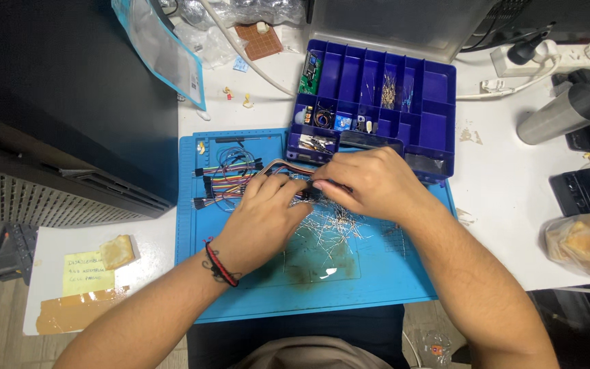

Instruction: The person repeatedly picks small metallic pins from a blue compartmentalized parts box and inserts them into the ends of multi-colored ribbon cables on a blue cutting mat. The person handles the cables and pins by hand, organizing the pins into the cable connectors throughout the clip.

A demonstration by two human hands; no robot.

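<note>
- The left hand (262, 217) and right hand (370, 183) meet at the middle of the blue mat (240, 301), fingertips pinched together on thin wire parts (329, 229), probably to sort them.
- The loose pile of parts lies under the hands, spreading toward 6 o'clock.
- Coloured jumper wires (227, 179) lie at 9 o'clock.
- A purple compartment box (438, 102) stands open at 1 o'clock, within reach.

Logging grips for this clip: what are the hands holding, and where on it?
Both hands, left hand and right hand, pinch thin wire parts over the blue mat; the exact grip point cannot be told.

Both hands (312, 195) pinching loose resistors (329, 229) on blue mat (240, 294), beside compartment box (438, 102).
</note>
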